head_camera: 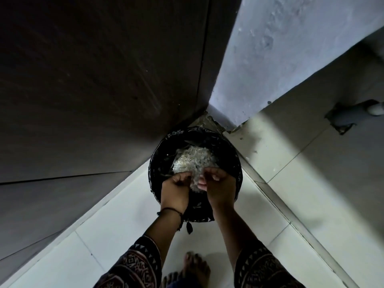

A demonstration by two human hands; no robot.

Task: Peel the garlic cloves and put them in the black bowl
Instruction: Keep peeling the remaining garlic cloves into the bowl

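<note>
— Surface and room?
— Floor (124, 235): white tiles, meeting in a corner. Door (104, 80): one, dark wood, left. Wall (270, 48): one, blue-grey, right.
— Items, counted?
— Bin (156, 163), black-lined: one, standing in that corner. Garlic peel (193, 161): one pale heap, inside it. My left hand (175, 190) and right hand (220, 188): two, over the heap, fingers curled. Whether they pinch peel, I cannot tell.
</note>
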